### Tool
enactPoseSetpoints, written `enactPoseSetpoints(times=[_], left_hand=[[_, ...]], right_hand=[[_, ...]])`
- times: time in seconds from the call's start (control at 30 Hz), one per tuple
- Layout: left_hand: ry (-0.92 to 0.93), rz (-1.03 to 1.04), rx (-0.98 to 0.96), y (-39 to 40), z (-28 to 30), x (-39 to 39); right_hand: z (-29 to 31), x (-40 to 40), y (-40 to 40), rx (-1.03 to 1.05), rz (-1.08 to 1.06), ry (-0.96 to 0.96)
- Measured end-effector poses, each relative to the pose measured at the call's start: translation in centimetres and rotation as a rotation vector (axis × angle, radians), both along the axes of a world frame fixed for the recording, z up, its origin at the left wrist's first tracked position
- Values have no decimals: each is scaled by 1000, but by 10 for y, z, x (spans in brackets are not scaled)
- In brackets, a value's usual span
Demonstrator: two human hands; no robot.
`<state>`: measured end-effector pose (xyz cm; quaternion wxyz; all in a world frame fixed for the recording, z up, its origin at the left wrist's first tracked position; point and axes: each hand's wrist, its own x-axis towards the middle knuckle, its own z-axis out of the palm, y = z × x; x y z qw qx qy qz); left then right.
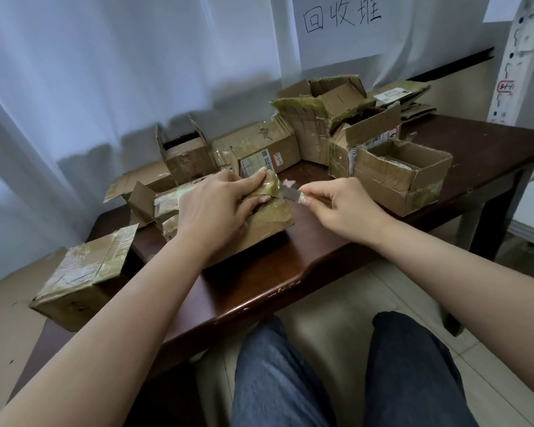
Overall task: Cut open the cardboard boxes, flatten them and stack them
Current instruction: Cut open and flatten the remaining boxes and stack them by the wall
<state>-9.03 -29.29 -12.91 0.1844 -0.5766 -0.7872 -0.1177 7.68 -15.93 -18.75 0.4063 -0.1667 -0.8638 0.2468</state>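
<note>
**Q:** What do your two hands hold in this figure?

**A:** My left hand point(216, 201) lies on top of the taped box point(244, 223) at the table's centre. Its fingers curl round a flap of tape-covered cardboard at the box's 1 o'clock corner, thumb below and forefinger above. My right hand point(336, 208) pinches a small blade point(289, 194) between thumb and forefinger; the other fingers are folded in. The blade points toward 9 o'clock, and its tip meets the flap just beside my left fingertips.

**Q:** How many boxes appear?

**A:** I count about eight standing or folded, besides the one under my hands. One sealed box point(80, 278) overhangs the table point(259, 291) edge at 8 o'clock. One opened flat carton point(136, 192) lies at 9 o'clock, touching the box I hold. One upright open box point(185, 152) stands at 11 o'clock. One labelled box point(259, 149) sits at 12 o'clock. One open-topped box point(401, 174) rests at 2 o'clock. Behind it rises a heap of torn boxes point(327, 109), perhaps three; I cannot tell exactly. At the far 1 o'clock corner lies a flattened stack point(404, 100).

**Q:** What else is shown?

**A:** One paper sign point(341, 20) with handwritten characters hangs on the curtain point(105, 72). My two knees point(336, 365), in blue denim, sit at 6 o'clock.
</note>
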Motion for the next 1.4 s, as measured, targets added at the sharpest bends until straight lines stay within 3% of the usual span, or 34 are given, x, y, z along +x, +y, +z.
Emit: enactPoseSetpoints(times=[0.33, 0.57, 0.77, 0.9, 1.03, 1.1, 1.2, 1.3, 1.4], left_hand=[[38, -21, -9, 2, -16, -6], [33, -44, 22, 1, -14, -9], [-8, -38, 43, 3, -16, -8], [-69, 14, 70, 3, -7, -13], [0, -8, -26, 6, 0, -4], [-40, -39, -27, 5, -1, 0], [-62, -75, -34, 3, -3, 3], [-151, -112, -96, 4, 2, 9], [-325, -176, -145, 5, 8, 9]], right_hand=[[-6, 4, -3, 15, -25, -128], [6, -3, -4, -51, -85, 1], [-9, 0, -1, 31, -48, -132], [-26, 16, -2, 34, -65, -392], [-3, 3, 10, -166, -162, -24], [12, -3, 13, -211, -149, 49], [14, -7, 3, -258, 32, -53], [2, -17, -5, -129, 2, -198], [0, -21, -1, -37, -9, -110]])
